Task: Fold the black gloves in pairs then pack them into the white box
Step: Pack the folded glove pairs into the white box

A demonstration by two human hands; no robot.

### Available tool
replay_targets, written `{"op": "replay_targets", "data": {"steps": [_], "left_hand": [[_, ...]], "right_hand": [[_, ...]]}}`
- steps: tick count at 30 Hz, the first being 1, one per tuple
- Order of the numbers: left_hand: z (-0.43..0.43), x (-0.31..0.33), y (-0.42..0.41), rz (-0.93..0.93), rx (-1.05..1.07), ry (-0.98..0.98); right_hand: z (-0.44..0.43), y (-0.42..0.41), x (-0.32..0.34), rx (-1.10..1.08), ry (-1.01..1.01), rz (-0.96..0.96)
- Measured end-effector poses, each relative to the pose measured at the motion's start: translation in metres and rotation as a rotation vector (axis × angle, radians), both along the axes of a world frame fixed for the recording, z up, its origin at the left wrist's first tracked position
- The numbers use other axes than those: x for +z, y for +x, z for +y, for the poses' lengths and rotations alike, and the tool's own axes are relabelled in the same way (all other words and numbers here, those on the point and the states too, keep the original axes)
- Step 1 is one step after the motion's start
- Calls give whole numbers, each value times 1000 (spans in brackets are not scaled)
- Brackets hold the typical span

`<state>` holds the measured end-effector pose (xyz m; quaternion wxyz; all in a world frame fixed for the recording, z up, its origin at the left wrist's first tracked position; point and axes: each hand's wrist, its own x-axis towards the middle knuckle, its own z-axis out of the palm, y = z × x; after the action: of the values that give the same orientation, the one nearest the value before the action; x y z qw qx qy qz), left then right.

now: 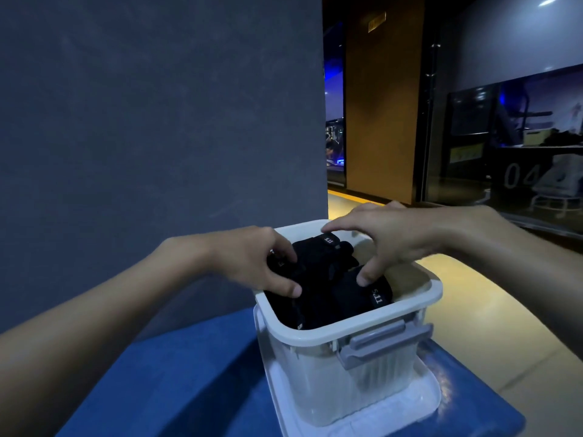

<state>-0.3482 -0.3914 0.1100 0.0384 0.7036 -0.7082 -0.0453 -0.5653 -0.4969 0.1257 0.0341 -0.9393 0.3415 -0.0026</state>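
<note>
Blue table [189, 373] bearing lid [410, 402], white box [347, 329] atop.

Box [347, 330] stands on a flat tray [397, 413], tray on tabletop [189, 373], toward its right side. Gloves [318, 279] in box, piled abt to rim level: one bundle near-right, rest left & far. L hand [262, 261] on gloves at box's left side. R hand [394, 238] over far-right side, thumb on near-right bundle. Latch [378, 342] on box's near-right wall. Wall [157, 121] behind tabletop, floor [473, 294] to its right.
</note>
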Motion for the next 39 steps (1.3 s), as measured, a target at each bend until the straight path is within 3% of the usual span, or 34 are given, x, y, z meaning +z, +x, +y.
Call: {"op": "replay_targets", "data": {"steps": [5,13,18,25,34,39], "left_hand": [[0,0,-6,-16,23,70],[-8,3,-23,-116,41,149],[-4,3,-20,-71,31,114],[28,15,-5,72,-33,-120],[70,10,15,93,-35,14],[70,-9,10,211,-109,-71]], "right_hand": [[-19,9,-11,-28,29,161],[-21,10,-24,-43,13,113],[-22,6,-25,-38,15,70],[-20,-19,-22,39,192,-158],[1,-46,-34,-50,449,-360],[6,-50,-47,-43,554,-595]]}}
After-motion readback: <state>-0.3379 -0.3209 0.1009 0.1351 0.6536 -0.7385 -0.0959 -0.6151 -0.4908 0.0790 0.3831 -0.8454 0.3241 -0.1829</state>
